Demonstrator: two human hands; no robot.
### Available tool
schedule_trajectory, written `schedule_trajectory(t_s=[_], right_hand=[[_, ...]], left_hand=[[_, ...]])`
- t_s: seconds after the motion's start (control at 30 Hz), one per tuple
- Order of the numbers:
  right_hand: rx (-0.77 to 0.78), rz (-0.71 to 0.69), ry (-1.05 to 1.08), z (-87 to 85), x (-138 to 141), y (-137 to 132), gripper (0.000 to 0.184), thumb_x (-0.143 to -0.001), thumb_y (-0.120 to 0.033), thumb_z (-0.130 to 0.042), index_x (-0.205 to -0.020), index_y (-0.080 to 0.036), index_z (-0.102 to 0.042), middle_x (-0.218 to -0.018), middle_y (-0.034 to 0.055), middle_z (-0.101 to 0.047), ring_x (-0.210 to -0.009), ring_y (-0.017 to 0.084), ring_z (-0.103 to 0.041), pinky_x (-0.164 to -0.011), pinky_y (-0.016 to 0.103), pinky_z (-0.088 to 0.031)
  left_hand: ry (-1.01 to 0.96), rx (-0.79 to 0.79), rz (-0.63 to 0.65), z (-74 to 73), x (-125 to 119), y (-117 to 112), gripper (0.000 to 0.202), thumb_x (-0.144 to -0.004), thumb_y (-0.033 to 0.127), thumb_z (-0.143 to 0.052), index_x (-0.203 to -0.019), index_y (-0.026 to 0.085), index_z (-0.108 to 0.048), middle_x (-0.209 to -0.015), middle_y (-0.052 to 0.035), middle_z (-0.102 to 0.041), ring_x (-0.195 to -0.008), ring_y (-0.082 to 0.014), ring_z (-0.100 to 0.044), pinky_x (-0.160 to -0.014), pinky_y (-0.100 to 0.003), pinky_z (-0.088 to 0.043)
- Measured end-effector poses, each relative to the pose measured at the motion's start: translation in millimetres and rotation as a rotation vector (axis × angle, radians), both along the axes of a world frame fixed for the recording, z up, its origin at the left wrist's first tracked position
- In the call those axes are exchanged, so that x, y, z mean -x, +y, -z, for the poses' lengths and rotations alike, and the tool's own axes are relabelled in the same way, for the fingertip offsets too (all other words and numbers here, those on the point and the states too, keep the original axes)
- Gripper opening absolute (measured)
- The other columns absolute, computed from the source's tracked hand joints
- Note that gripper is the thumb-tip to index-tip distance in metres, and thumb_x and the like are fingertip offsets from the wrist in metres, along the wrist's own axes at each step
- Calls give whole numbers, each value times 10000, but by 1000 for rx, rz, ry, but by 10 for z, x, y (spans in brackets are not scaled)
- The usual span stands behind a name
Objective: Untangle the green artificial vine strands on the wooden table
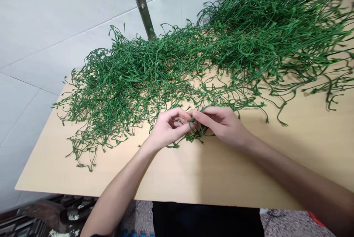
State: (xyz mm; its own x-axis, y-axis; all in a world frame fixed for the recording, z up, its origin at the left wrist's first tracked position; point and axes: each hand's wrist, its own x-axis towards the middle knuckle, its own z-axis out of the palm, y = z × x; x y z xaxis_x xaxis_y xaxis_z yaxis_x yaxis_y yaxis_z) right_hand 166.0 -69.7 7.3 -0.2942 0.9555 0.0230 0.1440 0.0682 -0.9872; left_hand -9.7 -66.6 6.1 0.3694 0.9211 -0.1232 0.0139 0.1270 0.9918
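My left hand [172, 124] and my right hand [218, 122] meet over the front middle of the table, fingertips nearly touching. Both are closed in a pinch on thin green plastic stems [197, 133] with small leafy tips, which hang below the fingers. Exactly how many strands are held is hidden by the fingers. Just behind my hands lies a long tangled heap of the same artificial stems [132, 67], loose ones reaching close to my fingers. On the right the heap becomes a thicker pile of straighter stems [254, 27].
The pale wooden tabletop [166, 181] ends in front of my dark-clothed lap [207, 218]. A tiled wall [55, 16] and a metal post [141, 4] stand behind it. Dark carved wooden furniture [47, 215] sits below at the left, with speckled floor [141, 216] beside it.
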Motion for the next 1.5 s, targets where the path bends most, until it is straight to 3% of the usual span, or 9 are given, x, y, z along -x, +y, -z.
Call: schedule_trajectory(t_s=[0.2,0.37,0.47,0.67,0.83,0.97,1.1,1.23,1.5], right_hand=[[-8,13,-4,6,-2,5,568,-797,-664,-568,-523,-172,-494,-530,-28,-330,-505,91,-320,-451,255,-273],[49,-68,96,13,13,-9,411,-764,-575,-667,-782,-164,-684,-599,9,-528,-560,131,-474,-498,266,-393],[59,-84,57,25,18,-17,367,-745,-502,-708,-877,-159,-701,-620,10,-568,-541,126,-473,-485,265,-387],[21,-94,19,62,4,-4,284,-797,-429,-652,-739,-151,-661,-651,29,-596,-553,121,-469,-488,264,-369],[19,-53,69,98,2,19,315,-839,-445,-607,-721,-159,-663,-655,35,-622,-589,136,-520,-531,269,-431],[-24,15,115,61,9,42,310,-824,-432,-635,-668,-167,-672,-619,28,-632,-580,138,-548,-532,258,-464],[-10,137,144,21,-1,55,315,-769,-457,-692,-663,-160,-681,-627,32,-643,-565,131,-554,-531,253,-475],[3,193,141,8,-21,54,334,-796,-476,-667,-700,-157,-651,-563,-4,-557,-501,100,-476,-469,235,-401],[41,181,134,48,-67,92,403,-844,-532,-604,-824,-140,-691,-484,-50,-412,-450,78,-375,-438,234,-328]], left_hand=[[4,-1,3,7,-6,1,243,-662,208,-796,-749,137,-580,-632,50,-496,-478,-23,-394,-455,-164,-320],[-6,-17,17,-24,-2,-3,241,-699,245,-771,-733,138,-558,-656,38,-524,-465,-11,-344,-437,-156,-288],[8,-31,23,-32,3,-5,266,-712,288,-764,-726,140,-543,-712,9,-575,-483,-14,-345,-440,-157,-296],[18,-37,11,-18,5,8,247,-757,299,-731,-738,135,-547,-830,-40,-641,-521,-18,-379,-468,-157,-313],[26,13,-34,-44,-16,16,267,-713,314,-776,-779,132,-592,-666,12,-556,-559,-48,-455,-514,-167,-372],[35,-9,-49,-63,-34,20,286,-700,310,-779,-848,123,-621,-724,-4,-583,-597,-51,-489,-565,-178,-412],[134,10,4,-79,-10,13,286,-751,381,-727,-852,137,-616,-641,41,-492,-512,-39,-423,-468,-162,-374],[186,-13,39,-89,27,11,282,-841,441,-615,-822,162,-580,-600,57,-440,-487,-50,-411,-443,-165,-378],[127,-87,-146,-50,41,66,272,-831,435,-618,-845,171,-553,-592,60,-470,-500,-63,-394,-474,-180,-312]])
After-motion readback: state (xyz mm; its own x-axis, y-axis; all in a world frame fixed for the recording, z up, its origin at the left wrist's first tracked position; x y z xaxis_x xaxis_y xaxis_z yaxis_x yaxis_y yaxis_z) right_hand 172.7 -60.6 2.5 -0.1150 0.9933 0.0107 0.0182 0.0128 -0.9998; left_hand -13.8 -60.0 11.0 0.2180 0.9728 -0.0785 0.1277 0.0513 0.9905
